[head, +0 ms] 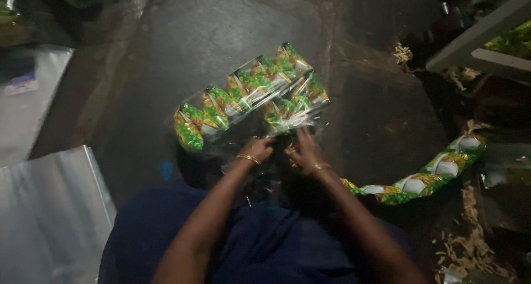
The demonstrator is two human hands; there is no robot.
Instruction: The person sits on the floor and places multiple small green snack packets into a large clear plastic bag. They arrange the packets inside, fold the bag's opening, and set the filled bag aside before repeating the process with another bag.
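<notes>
A clear plastic bag [243, 110] filled with several green and yellow snack packets lies on the dark floor in front of me. My left hand [258, 149] grips the bag's near open end, fingers closed on the plastic. Beside it my right hand [303, 149] pinches the same end of the bag. Both wrists wear thin gold bangles. My dark blue clothing fills the bottom of the view.
A strip of joined green and yellow packets [426, 176] curves along the floor at my right. A stack of clear plastic bags [50, 212] lies at the lower left. Scattered scraps [470, 245] litter the lower right. A pale shelf frame [481, 40] stands upper right.
</notes>
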